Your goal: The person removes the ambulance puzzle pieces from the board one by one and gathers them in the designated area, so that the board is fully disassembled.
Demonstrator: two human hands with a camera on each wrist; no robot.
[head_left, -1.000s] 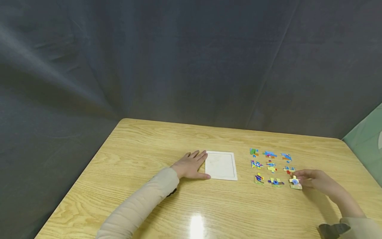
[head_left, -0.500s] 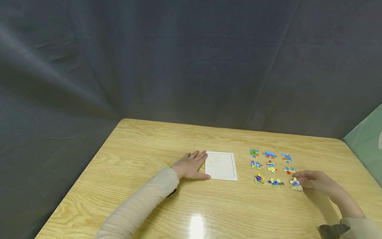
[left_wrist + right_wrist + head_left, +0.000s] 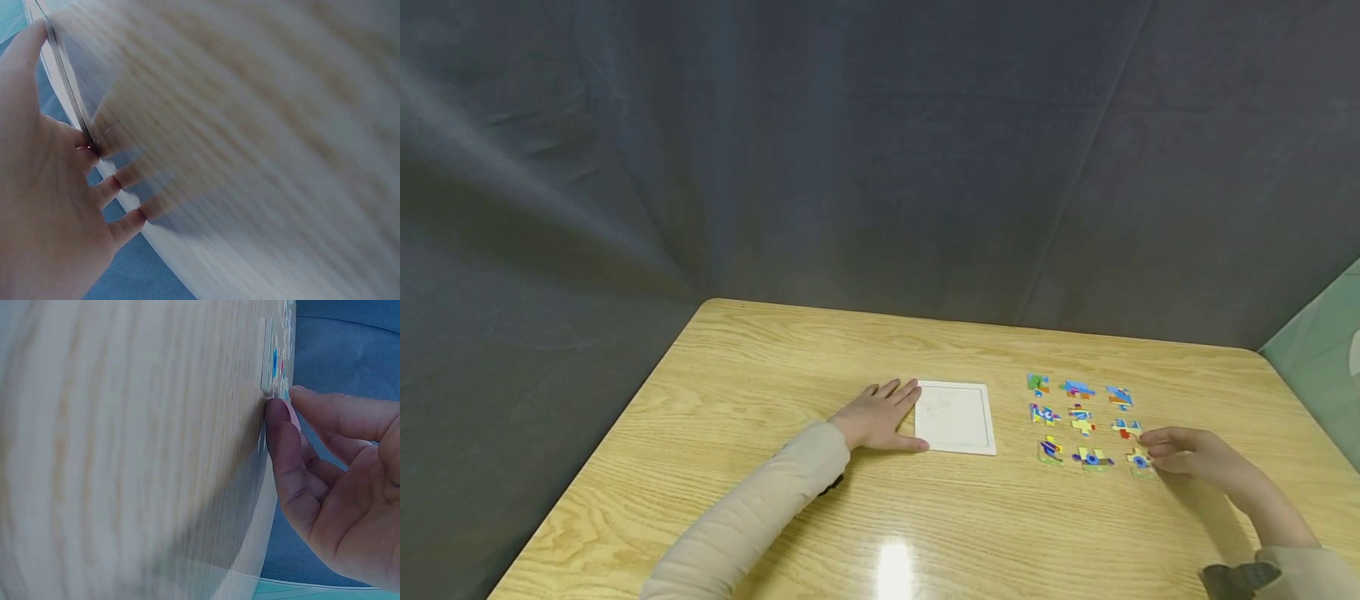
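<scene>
My left hand [image 3: 880, 417] lies spread on the table, its fingertips and thumb at the left edge of a square white puzzle tray [image 3: 992, 421]. In the left wrist view, the fingers meet the tray's thin edge. My right hand [image 3: 1198, 454] is low over the table at the right, fingers slightly bent. Its fingertips are right at the edge of a jigsaw piece [image 3: 1142, 468] with a blue round shape, which lies flat. Thumb and fingertips stand apart in the right wrist view, with the piece [image 3: 269, 359] just beyond them.
Several other colourful jigsaw pieces lie in rows right of the tray, among them a green and blue corner piece [image 3: 1038, 383] and a blue and brown piece [image 3: 1093, 457]. A dark cloth [image 3: 880, 167] hangs behind the wooden table [image 3: 805, 350].
The jigsaw piece by my right hand, earlier tilted in the fingers, was lowered flat and then shifted slightly left into line with its row. My left hand and the tray have stayed put.
</scene>
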